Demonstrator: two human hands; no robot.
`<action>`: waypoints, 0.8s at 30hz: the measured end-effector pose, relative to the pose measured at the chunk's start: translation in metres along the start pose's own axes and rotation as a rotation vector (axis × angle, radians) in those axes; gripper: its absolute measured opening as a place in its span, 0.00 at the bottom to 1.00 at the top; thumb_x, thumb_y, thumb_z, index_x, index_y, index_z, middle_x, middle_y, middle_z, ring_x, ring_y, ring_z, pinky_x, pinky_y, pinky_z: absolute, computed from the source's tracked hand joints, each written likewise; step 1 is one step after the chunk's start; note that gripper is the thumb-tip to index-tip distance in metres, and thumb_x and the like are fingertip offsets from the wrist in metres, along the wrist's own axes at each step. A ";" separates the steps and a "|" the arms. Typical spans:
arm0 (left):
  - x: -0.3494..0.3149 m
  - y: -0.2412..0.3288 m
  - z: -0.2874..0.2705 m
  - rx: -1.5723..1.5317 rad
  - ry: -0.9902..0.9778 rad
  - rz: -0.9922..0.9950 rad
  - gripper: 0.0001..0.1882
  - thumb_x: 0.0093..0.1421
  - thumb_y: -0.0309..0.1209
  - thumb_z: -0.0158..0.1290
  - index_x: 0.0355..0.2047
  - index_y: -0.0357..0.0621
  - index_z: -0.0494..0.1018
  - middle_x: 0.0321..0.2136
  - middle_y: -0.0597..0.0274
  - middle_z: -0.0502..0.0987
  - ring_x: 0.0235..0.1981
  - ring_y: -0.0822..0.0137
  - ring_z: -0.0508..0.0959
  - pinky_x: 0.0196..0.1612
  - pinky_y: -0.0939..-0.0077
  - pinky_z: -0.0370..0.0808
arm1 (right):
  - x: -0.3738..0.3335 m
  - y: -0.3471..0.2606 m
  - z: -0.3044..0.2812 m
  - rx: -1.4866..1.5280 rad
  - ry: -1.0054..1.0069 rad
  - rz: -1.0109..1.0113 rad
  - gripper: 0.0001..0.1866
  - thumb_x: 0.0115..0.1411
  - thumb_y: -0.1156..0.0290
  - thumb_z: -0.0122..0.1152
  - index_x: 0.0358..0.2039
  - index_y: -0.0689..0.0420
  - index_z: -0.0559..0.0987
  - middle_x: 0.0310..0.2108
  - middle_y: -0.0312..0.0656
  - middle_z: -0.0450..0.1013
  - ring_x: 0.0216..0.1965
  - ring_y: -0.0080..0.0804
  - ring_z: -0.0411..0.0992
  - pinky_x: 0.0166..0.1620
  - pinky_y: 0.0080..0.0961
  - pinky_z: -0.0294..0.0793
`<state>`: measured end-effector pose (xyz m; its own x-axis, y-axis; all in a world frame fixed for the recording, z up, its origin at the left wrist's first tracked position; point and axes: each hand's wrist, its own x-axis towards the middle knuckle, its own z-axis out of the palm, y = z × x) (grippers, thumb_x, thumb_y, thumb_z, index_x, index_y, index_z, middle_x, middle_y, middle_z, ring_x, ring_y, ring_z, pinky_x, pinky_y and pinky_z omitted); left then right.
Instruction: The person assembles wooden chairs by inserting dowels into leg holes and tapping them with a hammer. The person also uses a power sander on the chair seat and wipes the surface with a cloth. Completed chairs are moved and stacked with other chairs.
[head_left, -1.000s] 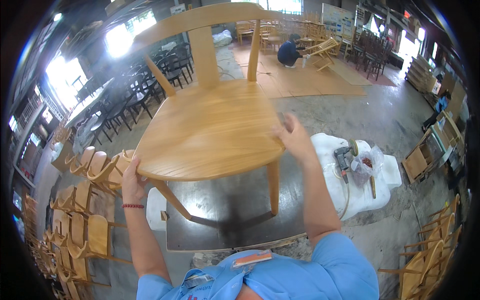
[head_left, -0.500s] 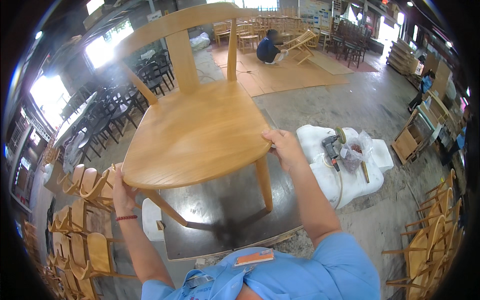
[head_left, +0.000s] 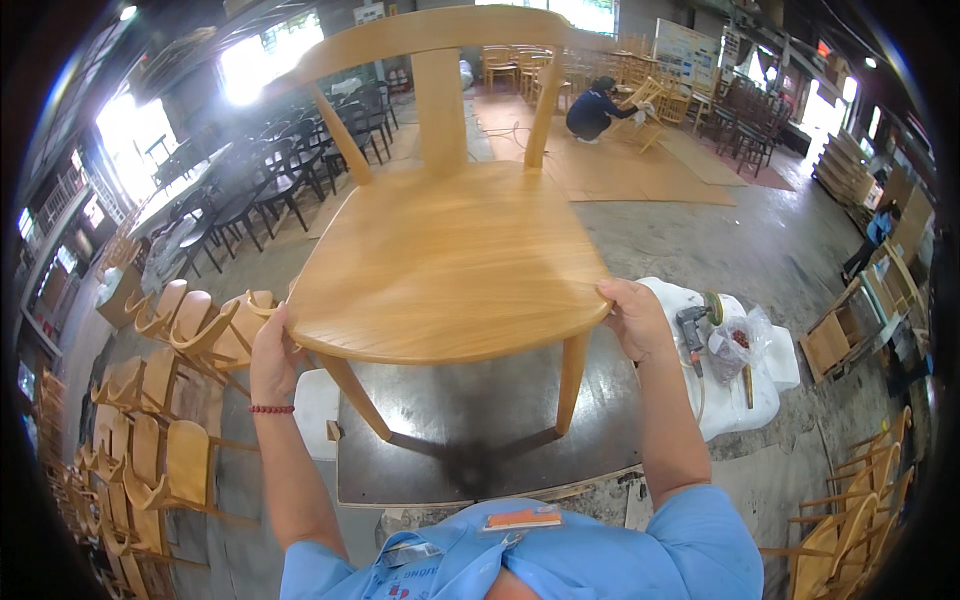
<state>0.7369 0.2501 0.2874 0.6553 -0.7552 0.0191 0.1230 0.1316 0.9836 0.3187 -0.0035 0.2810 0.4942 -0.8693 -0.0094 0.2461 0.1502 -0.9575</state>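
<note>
Blue shirt at the bottom, orange card on the chest; both forearms reach forward from it, roughly parallel, canted slightly left. Left hand, red bead bracelet at the wrist, grips the chair at the left front corner of the seat; thumb at the edge, fingers partly hidden by the seat. Right hand pinches the right front corner, thumb on top, other fingers curled below the rim. Chair is upright on the dark table: front feet look to be on the tabletop, rear legs hidden under the seat. Long axis runs vertical, legs to backrest; seat front faces the wearer, backrest is on the far side, nearly square on. Right of the table: white wrapped block carrying a power tool and, just beside it, a clear plastic bag. Wooden chairs bunched on the left, more wooden chairs far right. Farther back: black chairs in rows at left, and a crouching person on brown floor sheets, at another wooden chair
</note>
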 end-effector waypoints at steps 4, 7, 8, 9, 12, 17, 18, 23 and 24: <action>-0.003 -0.001 -0.006 0.004 0.057 0.005 0.17 0.66 0.40 0.47 0.48 0.44 0.73 0.42 0.65 0.78 0.42 0.71 0.77 0.43 0.69 0.73 | 0.003 0.007 0.015 0.062 0.012 -0.018 0.14 0.61 0.63 0.57 0.39 0.62 0.78 0.39 0.40 0.77 0.42 0.27 0.72 0.48 0.29 0.69; -0.003 -0.008 0.020 -0.097 0.159 0.078 0.15 0.64 0.38 0.51 0.44 0.39 0.74 0.39 0.63 0.79 0.38 0.73 0.78 0.38 0.77 0.75 | 0.010 0.016 0.010 0.089 0.038 -0.100 0.14 0.60 0.63 0.57 0.38 0.62 0.78 0.36 0.39 0.77 0.40 0.27 0.73 0.44 0.26 0.70; -0.004 -0.011 0.025 -0.098 0.202 0.103 0.15 0.64 0.37 0.51 0.43 0.39 0.74 0.39 0.64 0.79 0.38 0.73 0.78 0.38 0.77 0.75 | 0.015 0.017 0.007 0.097 0.041 -0.139 0.14 0.60 0.63 0.57 0.38 0.62 0.78 0.36 0.39 0.77 0.39 0.27 0.73 0.43 0.25 0.70; -0.010 -0.015 0.028 -0.118 0.203 0.102 0.14 0.63 0.37 0.52 0.42 0.40 0.75 0.36 0.65 0.79 0.34 0.76 0.77 0.32 0.81 0.73 | 0.021 0.017 0.004 0.077 0.070 -0.131 0.14 0.60 0.63 0.57 0.38 0.62 0.79 0.35 0.39 0.77 0.38 0.27 0.73 0.42 0.24 0.70; -0.006 -0.017 0.027 -0.107 0.254 0.122 0.12 0.62 0.37 0.52 0.38 0.41 0.76 0.31 0.68 0.78 0.27 0.78 0.75 0.26 0.83 0.69 | 0.041 0.015 -0.003 0.043 0.096 -0.117 0.14 0.61 0.64 0.56 0.38 0.61 0.79 0.35 0.38 0.77 0.37 0.27 0.73 0.40 0.24 0.70; 0.006 -0.012 0.013 -0.074 0.299 0.083 0.11 0.60 0.39 0.55 0.30 0.44 0.75 0.17 0.72 0.68 0.14 0.77 0.65 0.17 0.81 0.59 | 0.064 0.011 0.020 0.034 0.081 -0.086 0.14 0.62 0.62 0.57 0.40 0.60 0.79 0.37 0.37 0.76 0.39 0.27 0.72 0.41 0.28 0.69; 0.005 -0.010 0.014 -0.078 0.219 0.067 0.11 0.60 0.40 0.55 0.32 0.45 0.75 0.21 0.72 0.71 0.21 0.77 0.68 0.22 0.77 0.63 | 0.064 0.010 0.018 0.051 0.106 -0.060 0.14 0.62 0.62 0.57 0.41 0.60 0.78 0.38 0.37 0.76 0.40 0.28 0.71 0.44 0.30 0.69; -0.001 -0.001 0.017 0.035 0.169 -0.043 0.18 0.61 0.46 0.54 0.43 0.48 0.75 0.37 0.73 0.76 0.40 0.74 0.72 0.39 0.72 0.64 | 0.060 0.000 0.011 0.036 0.153 -0.033 0.16 0.62 0.60 0.56 0.44 0.58 0.76 0.41 0.37 0.75 0.43 0.30 0.71 0.49 0.36 0.68; -0.006 -0.004 0.011 0.033 0.158 -0.048 0.19 0.61 0.48 0.54 0.44 0.47 0.75 0.38 0.73 0.76 0.41 0.74 0.72 0.40 0.72 0.64 | 0.057 0.003 0.012 0.010 0.159 -0.007 0.17 0.63 0.60 0.55 0.46 0.58 0.75 0.42 0.37 0.75 0.44 0.30 0.71 0.49 0.36 0.69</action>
<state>0.7241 0.2473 0.2857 0.7588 -0.6491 -0.0540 0.1340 0.0744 0.9882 0.3575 -0.0474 0.2812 0.3542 -0.9339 -0.0489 0.2582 0.1480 -0.9547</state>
